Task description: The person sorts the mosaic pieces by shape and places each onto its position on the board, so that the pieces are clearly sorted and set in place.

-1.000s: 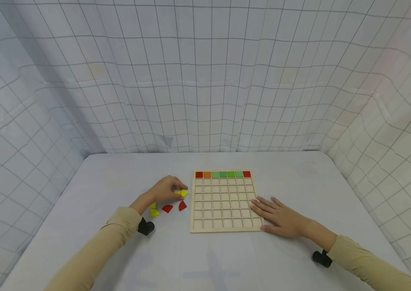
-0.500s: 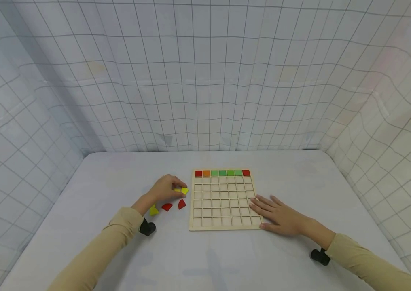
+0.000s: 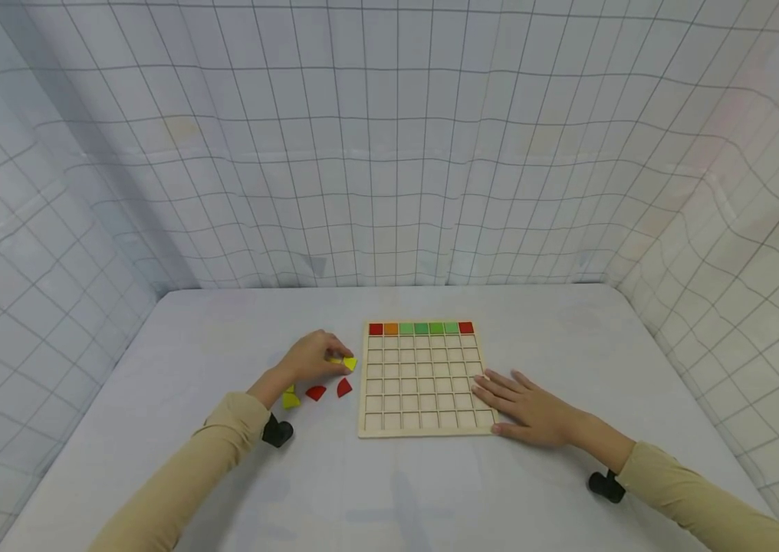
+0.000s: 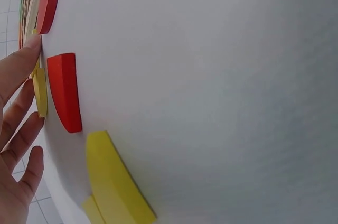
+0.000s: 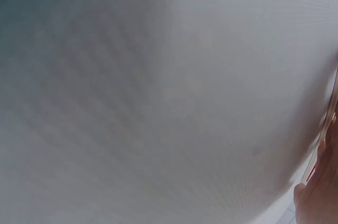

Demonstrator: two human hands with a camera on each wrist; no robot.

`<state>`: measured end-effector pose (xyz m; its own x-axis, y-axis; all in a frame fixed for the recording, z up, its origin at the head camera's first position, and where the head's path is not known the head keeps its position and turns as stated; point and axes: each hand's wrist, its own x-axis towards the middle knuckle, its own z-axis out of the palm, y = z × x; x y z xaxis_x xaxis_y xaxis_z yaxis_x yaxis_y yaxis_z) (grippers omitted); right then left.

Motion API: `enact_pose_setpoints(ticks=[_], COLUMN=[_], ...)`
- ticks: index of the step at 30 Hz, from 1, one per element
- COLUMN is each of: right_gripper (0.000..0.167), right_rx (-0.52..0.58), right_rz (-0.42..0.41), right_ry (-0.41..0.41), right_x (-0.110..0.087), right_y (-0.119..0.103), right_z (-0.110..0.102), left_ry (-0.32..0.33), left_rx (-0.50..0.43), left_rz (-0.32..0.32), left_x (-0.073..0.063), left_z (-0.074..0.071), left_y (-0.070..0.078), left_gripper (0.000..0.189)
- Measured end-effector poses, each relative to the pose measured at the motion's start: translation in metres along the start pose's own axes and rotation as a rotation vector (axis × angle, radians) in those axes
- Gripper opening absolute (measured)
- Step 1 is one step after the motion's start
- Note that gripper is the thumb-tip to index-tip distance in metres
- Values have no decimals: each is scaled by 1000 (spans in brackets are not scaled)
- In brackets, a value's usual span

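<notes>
Head view: the left hand (image 3: 312,358) is curling its fingertips onto a yellow piece (image 3: 349,363) lying just left of the wooden grid board (image 3: 421,379), so the board's cells lie to its right. The right hand (image 3: 530,410) is lying flat, fingers spread, on the board's near right corner.

Left wrist view: the left fingers (image 4: 18,65) are touching a yellow piece (image 4: 40,92), with 2 red pieces (image 4: 64,91) alongside.

Right wrist view: only bare tabletop (image 5: 158,97) is showing.

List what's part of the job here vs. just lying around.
In play: wooden grid board, yellow pieces under the left hand, right hand flat on the board's edge.
Lying about: two red pieces, yellow pieces by the left wrist.
</notes>
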<state>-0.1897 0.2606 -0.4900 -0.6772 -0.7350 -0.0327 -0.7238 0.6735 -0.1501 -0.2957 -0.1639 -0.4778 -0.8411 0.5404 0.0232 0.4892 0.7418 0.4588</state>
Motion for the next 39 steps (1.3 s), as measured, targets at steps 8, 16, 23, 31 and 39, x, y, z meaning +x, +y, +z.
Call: enact_pose_setpoints(ticks=[8,16,23,31,39], right_gripper=[67,67,67,67,66], right_rx=[-14,-6,13,4,-4], right_rz=[-7,1,10,7,7], right_ry=[6,-1,-14,-9,-7], right_x=[0,0,0,0,1], right_y=[0,0,0,0,-1], right_z=[0,1,1,0,-1], left_ry=[3,12,45,83,128], left_rx=[6,16,29,76,94], left_rz=[14,23,23,18,88], left_x=[0,0,0,2,8], left_z=[1,2,3,3,3], left_y=[1,0,0,3,6], left_gripper=[28,26,27,29,29])
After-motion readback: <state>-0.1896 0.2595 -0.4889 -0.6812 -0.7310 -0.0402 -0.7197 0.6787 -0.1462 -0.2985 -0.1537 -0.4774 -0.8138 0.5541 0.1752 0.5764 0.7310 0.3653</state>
